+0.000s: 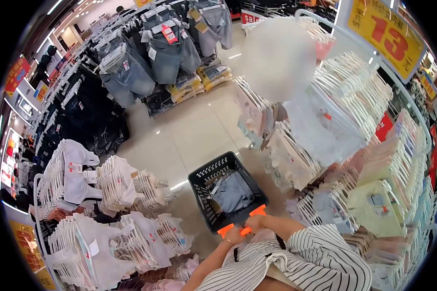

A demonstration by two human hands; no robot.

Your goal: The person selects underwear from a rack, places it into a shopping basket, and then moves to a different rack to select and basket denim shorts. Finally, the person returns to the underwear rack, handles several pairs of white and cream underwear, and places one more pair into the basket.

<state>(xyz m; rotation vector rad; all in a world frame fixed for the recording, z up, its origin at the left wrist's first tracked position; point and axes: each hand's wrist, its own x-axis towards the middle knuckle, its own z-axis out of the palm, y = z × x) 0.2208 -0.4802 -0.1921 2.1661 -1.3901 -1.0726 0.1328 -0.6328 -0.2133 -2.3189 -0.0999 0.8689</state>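
Head cam: low in the middle, my L hand [234,236] and R hand [254,223] have fingers curled tight round the orange handles [258,211], so the black basket [210,168] hangs level out front. Grey cloth [233,193] lies inside. White bras [107,184] hang at left.

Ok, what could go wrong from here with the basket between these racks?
1. The basket hangs close to the packed right-hand rack; its corner could snag hangers and pull garments down.
2. The left hand and right hand both grip the orange handles, so neither is free if the grey garment slips out.
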